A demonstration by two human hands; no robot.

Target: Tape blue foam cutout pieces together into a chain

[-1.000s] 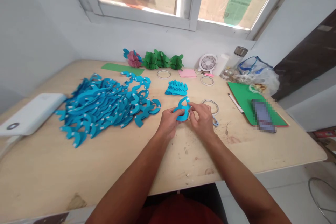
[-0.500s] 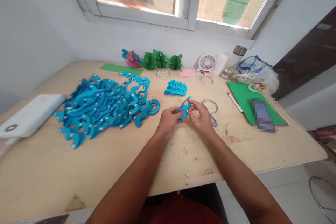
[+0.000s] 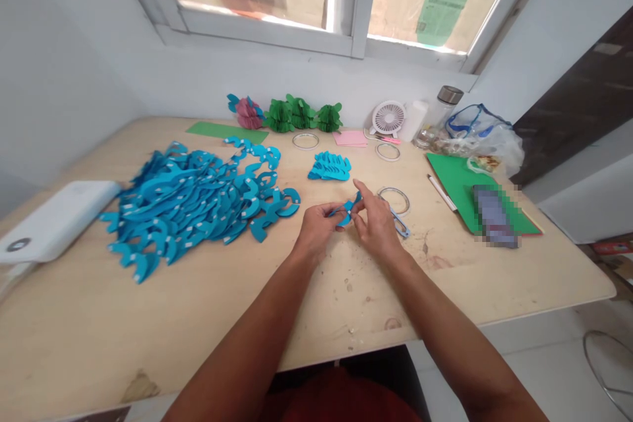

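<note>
Between my two hands is a blue paper cutout (image 3: 349,212) with a small white patch on it. My left hand (image 3: 317,227) pinches its left side, and the fingers of my right hand (image 3: 374,219) are closed on its right side. Beyond them lies a small folded stack of blue paper pieces (image 3: 329,166). To the left spreads a large heap of curved blue paper cutouts (image 3: 188,194), many bearing white tape squares. Beside my right hand, partly covered by it, lies a light blue tool (image 3: 401,224), its kind unclear, and a roll of tape (image 3: 395,200).
A white power bank (image 3: 59,214) lies at the left. Along the back stand green paper ornaments (image 3: 300,112), a pink one (image 3: 248,113), a small fan (image 3: 388,119) and a bottle (image 3: 448,105). Green sheets (image 3: 455,178), a pen (image 3: 442,192) and a plastic bag (image 3: 499,145) are at right.
The cutout has been folded down and shows less of its surface. My right hand has shifted slightly left over it, its index finger now raised. My left hand keeps its grip.
</note>
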